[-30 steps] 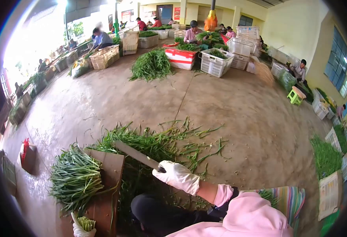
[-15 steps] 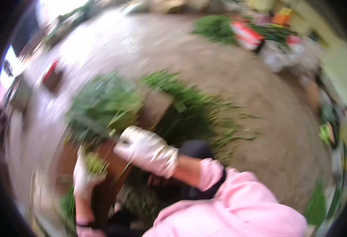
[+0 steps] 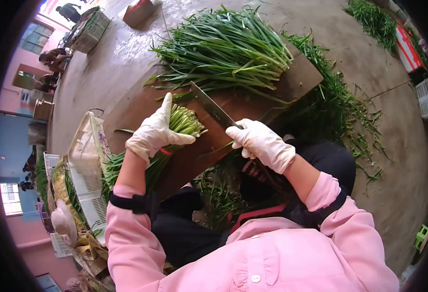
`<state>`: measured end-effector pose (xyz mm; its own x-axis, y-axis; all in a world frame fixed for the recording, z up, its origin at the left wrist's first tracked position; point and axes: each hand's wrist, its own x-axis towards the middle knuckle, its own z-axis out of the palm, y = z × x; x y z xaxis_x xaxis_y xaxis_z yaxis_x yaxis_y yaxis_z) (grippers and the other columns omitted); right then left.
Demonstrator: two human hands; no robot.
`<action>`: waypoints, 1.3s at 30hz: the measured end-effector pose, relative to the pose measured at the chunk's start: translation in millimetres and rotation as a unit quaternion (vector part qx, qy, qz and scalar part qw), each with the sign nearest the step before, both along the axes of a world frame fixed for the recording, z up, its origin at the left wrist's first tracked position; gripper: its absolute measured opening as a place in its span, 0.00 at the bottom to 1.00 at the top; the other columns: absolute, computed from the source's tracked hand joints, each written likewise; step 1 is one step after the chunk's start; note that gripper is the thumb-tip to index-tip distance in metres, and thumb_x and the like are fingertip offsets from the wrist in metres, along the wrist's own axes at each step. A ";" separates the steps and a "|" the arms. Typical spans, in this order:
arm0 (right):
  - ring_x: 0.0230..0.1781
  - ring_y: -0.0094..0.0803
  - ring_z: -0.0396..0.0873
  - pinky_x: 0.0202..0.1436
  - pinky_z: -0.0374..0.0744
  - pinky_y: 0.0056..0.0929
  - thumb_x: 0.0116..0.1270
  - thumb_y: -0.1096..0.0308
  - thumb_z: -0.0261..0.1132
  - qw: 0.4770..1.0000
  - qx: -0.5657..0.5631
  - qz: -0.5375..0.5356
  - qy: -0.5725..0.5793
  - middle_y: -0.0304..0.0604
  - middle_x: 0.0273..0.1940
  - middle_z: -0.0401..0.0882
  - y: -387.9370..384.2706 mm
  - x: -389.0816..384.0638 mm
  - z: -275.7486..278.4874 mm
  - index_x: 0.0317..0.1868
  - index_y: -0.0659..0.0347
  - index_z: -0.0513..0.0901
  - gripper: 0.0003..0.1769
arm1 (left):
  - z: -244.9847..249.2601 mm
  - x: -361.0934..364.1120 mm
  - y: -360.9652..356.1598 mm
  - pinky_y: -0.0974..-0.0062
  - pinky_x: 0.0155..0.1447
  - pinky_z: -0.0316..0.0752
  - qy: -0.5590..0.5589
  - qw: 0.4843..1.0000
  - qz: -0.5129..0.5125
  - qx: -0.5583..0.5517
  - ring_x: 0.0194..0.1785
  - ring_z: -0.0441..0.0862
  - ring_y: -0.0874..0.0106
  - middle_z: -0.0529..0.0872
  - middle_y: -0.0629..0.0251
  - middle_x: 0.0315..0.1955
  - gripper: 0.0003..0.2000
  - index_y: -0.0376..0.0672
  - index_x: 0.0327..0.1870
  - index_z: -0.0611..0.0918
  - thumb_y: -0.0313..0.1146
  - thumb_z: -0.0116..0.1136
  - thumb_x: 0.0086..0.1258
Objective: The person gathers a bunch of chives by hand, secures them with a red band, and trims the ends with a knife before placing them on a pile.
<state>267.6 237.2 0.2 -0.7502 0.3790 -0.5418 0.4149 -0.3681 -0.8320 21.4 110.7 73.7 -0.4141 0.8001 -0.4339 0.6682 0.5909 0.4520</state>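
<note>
Head view shows the left hand wrapped round a stem bunch over the board, seemingly steadying it, while the right hand grips a knife above the board, so care seems needed.

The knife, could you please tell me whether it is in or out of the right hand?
In: the right hand is closed round one end of the knife, the rest jutting out.

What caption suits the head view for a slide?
Gloved left hand around a stem bundle, right hand gripping a knife, with a pile of greens on the board.
</note>
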 end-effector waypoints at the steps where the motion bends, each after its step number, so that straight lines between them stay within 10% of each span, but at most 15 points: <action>1: 0.24 0.25 0.77 0.31 0.78 0.28 0.75 0.50 0.63 1.000 0.022 0.006 -0.013 0.39 0.34 0.83 2.2 1.0 -4.7 0.52 0.63 0.80 0.23 | -4.7 -0.6 6.1 0.70 0.77 0.67 -0.007 1.000 0.000 -0.019 0.76 0.73 0.60 0.74 0.42 0.74 0.71 0.37 0.86 0.47 0.47 0.89 0.44; 6: 0.23 0.28 0.79 0.32 0.79 0.35 0.75 0.50 0.62 0.994 0.074 0.013 -0.078 0.39 0.30 0.82 -3.8 3.0 8.1 0.46 0.60 0.81 0.19 | -18.4 11.9 14.2 0.68 0.79 0.65 0.032 0.997 -0.031 -0.057 0.79 0.70 0.56 0.71 0.40 0.75 0.74 0.36 0.86 0.48 0.47 0.91 0.38; 10: 0.22 0.24 0.75 0.28 0.77 0.27 0.78 0.48 0.64 0.991 0.086 0.050 -0.086 0.37 0.32 0.80 -5.4 0.9 7.9 0.70 0.63 0.77 0.31 | -24.1 24.0 10.6 0.65 0.82 0.61 0.100 0.988 -0.100 -0.062 0.81 0.64 0.50 0.68 0.40 0.77 0.75 0.33 0.84 0.51 0.47 0.91 0.33; 17: 0.23 0.21 0.75 0.28 0.76 0.25 0.80 0.53 0.62 0.994 0.081 0.035 -0.060 0.34 0.31 0.79 -8.1 3.8 -6.9 0.74 0.62 0.74 0.31 | -82.0 -5.6 -7.1 0.65 0.61 0.82 0.046 0.990 0.028 0.134 0.54 0.88 0.56 0.90 0.55 0.50 0.48 0.34 0.73 0.72 0.47 0.83 0.50; 25: 0.22 0.22 0.75 0.30 0.77 0.27 0.80 0.54 0.60 0.989 0.130 0.046 -0.043 0.34 0.29 0.78 -14.0 1.9 -19.0 0.70 0.60 0.78 0.26 | -48.7 20.9 8.2 0.64 0.66 0.78 0.164 0.986 -0.014 -0.027 0.62 0.85 0.55 0.87 0.50 0.59 0.46 0.37 0.71 0.73 0.47 0.83 0.51; 33: 0.49 0.52 0.86 0.54 0.83 0.38 0.78 0.57 0.62 0.933 0.359 0.001 -0.010 0.57 0.47 0.89 -28.1 6.1 -14.3 0.62 0.63 0.84 0.22 | -51.6 25.9 13.4 0.60 0.63 0.80 0.222 0.974 -0.013 -0.052 0.59 0.86 0.53 0.88 0.50 0.55 0.44 0.40 0.67 0.77 0.50 0.84 0.48; 39: 0.39 0.51 0.88 0.43 0.84 0.42 0.73 0.63 0.67 0.903 0.424 -0.012 0.071 0.55 0.41 0.88 -48.0 15.6 -0.1 0.55 0.63 0.84 0.16 | -66.9 20.8 7.7 0.59 0.55 0.83 0.178 0.984 0.009 -0.016 0.50 0.90 0.55 0.92 0.57 0.45 0.30 0.47 0.53 0.85 0.50 0.82 0.50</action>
